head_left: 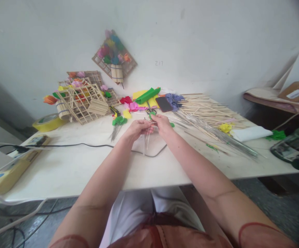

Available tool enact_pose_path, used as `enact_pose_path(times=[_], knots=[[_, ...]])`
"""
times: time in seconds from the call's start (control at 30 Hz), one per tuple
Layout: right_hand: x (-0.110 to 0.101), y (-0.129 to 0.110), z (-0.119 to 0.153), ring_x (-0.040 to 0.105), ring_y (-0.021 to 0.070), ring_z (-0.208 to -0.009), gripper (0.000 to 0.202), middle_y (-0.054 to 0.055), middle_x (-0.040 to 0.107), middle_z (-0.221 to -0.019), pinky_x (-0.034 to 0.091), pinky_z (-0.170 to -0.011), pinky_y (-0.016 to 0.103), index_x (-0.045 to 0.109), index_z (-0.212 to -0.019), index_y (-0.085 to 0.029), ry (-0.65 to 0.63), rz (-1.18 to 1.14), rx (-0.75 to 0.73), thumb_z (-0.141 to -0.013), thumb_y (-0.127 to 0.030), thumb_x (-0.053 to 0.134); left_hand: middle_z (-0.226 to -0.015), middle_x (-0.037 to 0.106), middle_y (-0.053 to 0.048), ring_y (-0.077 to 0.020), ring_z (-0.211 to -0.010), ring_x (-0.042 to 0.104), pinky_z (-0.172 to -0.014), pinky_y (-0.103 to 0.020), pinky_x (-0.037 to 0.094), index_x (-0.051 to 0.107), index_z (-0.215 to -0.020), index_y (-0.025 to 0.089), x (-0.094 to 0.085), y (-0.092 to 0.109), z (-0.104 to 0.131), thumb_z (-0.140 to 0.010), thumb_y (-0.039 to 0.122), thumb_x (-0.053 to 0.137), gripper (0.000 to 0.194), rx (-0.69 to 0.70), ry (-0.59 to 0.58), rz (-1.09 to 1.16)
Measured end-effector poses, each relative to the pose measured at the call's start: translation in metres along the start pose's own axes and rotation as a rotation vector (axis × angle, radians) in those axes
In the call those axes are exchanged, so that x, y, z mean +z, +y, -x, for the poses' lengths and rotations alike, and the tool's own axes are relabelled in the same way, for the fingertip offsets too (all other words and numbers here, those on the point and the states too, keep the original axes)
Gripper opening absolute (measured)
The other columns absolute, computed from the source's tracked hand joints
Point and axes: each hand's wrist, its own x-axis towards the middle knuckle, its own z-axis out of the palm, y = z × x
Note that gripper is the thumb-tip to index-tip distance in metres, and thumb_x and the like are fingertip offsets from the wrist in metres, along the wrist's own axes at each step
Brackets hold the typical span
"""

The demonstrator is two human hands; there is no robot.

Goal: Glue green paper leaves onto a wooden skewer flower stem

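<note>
A white table (74, 172) stands against a pale wall (211, 34) over grey flooring (258, 208).

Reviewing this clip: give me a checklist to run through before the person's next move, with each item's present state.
1. Left hand and right hand both in view: ok, close together over the table.
2. Which hand's grip bears the thin wires hanging between them: cannot tell, fingers overlap.
3. Scissors lying unheld: ok, just beyond the hands.
4. Green-topped wire bundle apart from the hands: ok, on the table to the left.
5. Work spot free of the black cord: arguably not ok, it runs across the table just nearer the body than the hands.
</note>
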Motion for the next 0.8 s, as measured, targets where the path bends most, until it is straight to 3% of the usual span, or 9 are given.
enact_pose_path(times=[0.33, 0.57, 0.8], knots=[[0.003, 0.000, 0.003, 0.048, 0.0075, -0.046, 0.027, -0.004, 0.053, -0.048, 0.039, -0.052, 0.023, 0.051, -0.051, -0.017, 0.060, 0.041, -0.033, -0.056, -0.030, 0.075, -0.061, 0.063, -0.004, -0.0096, -0.051, 0.057, -0.053, -0.023, 0.046, 0.065, -0.075, 0.009, 0.003, 0.001, 0.001, -0.060, 0.031, 0.076, 0.030, 0.041, -0.033, -0.004], [-0.005, -0.002, 0.002, 0.053, 0.0090, -0.055, 0.023, 0.001, 0.065, -0.063, 0.038, -0.053, 0.022, 0.064, -0.062, -0.016, -0.056, 0.049, 0.040, -0.057, -0.036, 0.074, -0.059, 0.060, -0.002, -0.0077, -0.050, 0.053, -0.054, -0.023, 0.044, 0.065, -0.073, 0.009, 0.002, 0.002, 0.002, -0.061, 0.032, 0.075, 0.028, 0.064, -0.043, -0.002], [-0.009, -0.003, 0.000, 0.056, 0.0107, -0.058, 0.025, 0.004, 0.068, -0.069, 0.039, -0.055, 0.024, 0.065, -0.061, -0.016, -0.111, 0.111, 0.044, -0.056, -0.039, 0.075, -0.060, 0.059, -0.001, -0.0077, -0.051, 0.054, -0.056, -0.024, 0.045, 0.066, -0.075, 0.009, 0.000, 0.000, 0.001, -0.062, 0.030, 0.075, 0.026, 0.052, -0.086, 0.018]])
